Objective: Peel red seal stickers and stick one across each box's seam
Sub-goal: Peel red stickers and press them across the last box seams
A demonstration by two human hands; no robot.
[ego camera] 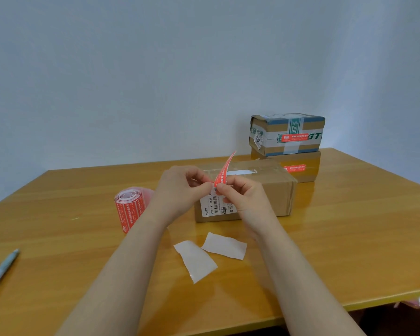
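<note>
Pinching the lower end of a red seal sticker (pixel 224 173) between thumb and forefinger of the left hand (pixel 182 187) and of the right hand (pixel 240 197), curled tight on it from both sides. Held in the air just above the near box (pixel 277 197), slanting up and to the right over the taped top seam. Looks mid-peel, judging by the close double pinch at one end (no telling about backing paper behind it).

Likely to handle as almost weightless, thin and floppy: prone to curl and, once bare, ready to grab fingertips or fold onto itself. Best taken by the very edges of the two short ends, touching as little glue as possible, and kept taut while lowered. Best laid crosswise on the seam, middle down first, then smoothed outward. Probably hard to lift again without tearing, so aim before pressing.

Elsewhere on the table (pixel 349 238): a sticker roll (pixel 129 209) just left of the left wrist, two white backing slips (pixel 197 260) (pixel 224 246) between the forearms, a pen (pixel 3 267) at the left edge. At the back right, stacked: upper box (pixel 272 127) and lower box (pixel 312 175), each already wearing an applied seal (pixel 295 137) (pixel 294 169).
</note>
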